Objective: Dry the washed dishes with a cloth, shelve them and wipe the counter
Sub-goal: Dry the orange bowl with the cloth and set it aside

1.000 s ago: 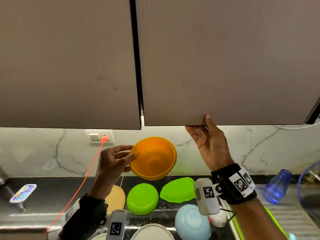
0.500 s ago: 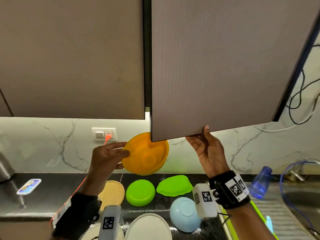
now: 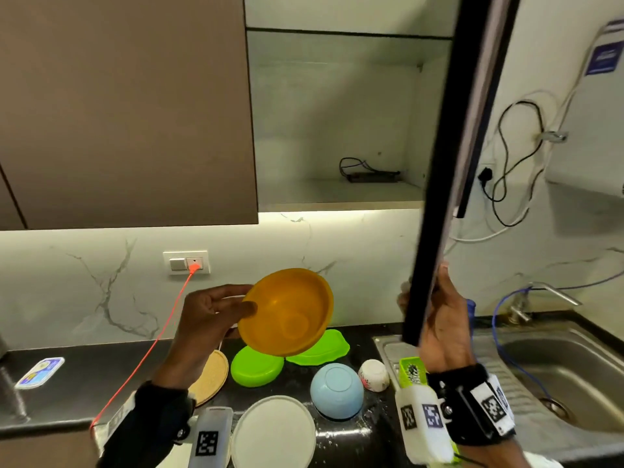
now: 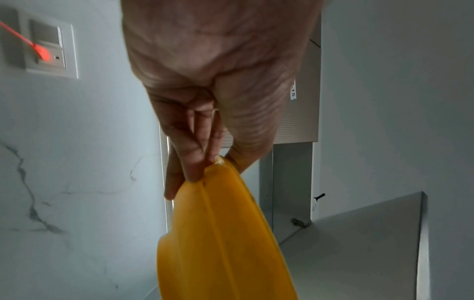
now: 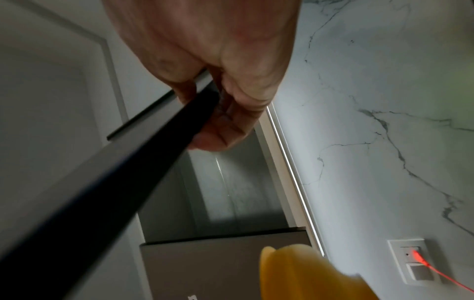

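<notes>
My left hand pinches the rim of an orange bowl and holds it tilted in the air above the counter, below the cabinet. In the left wrist view the fingers curl over the orange bowl at its edge. My right hand grips the lower edge of the cabinet door, which stands swung wide; the right wrist view shows the fingers wrapped round the cabinet door. Inside, the lower shelf carries only a black cable bundle.
On the black counter lie a tan plate, green dishes, an upturned blue bowl, a white plate and a small cup. A steel sink is at right. An orange cord runs to the wall socket.
The right hand has pulled the cabinet door from nearly closed to wide open, baring the shelves. The left hand still holds the orange bowl, now a little further right.
</notes>
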